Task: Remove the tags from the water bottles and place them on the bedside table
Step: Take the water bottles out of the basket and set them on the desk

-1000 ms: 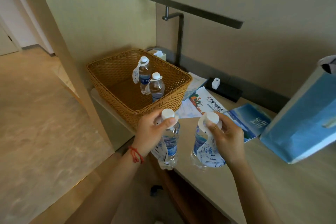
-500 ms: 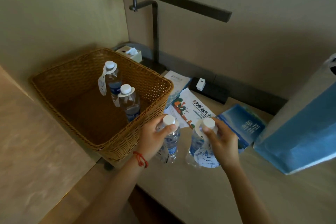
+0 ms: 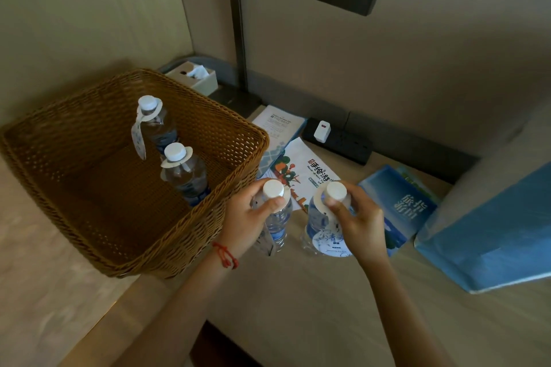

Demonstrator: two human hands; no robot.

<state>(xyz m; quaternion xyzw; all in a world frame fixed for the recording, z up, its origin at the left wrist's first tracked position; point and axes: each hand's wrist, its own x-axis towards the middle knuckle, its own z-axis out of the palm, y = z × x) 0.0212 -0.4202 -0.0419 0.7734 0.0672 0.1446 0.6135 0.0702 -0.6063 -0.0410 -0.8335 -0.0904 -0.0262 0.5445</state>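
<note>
We see a dim, warm-toned view with soft shadows. Straight lines bow at the wide-angle edges. Focus stays fairly sharp.

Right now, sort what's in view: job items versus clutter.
Job: left hand gripping one bottle; right hand gripping the tagged bottle; two tagged bottles in basket.
Clutter: wicker basket, leaflets, power strip, tissue box, blue bag.

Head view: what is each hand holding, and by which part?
The left hand grips one water bottle by its neck, below the cap. The right hand grips the other water bottle likewise, thumb on its tag collar.
</note>
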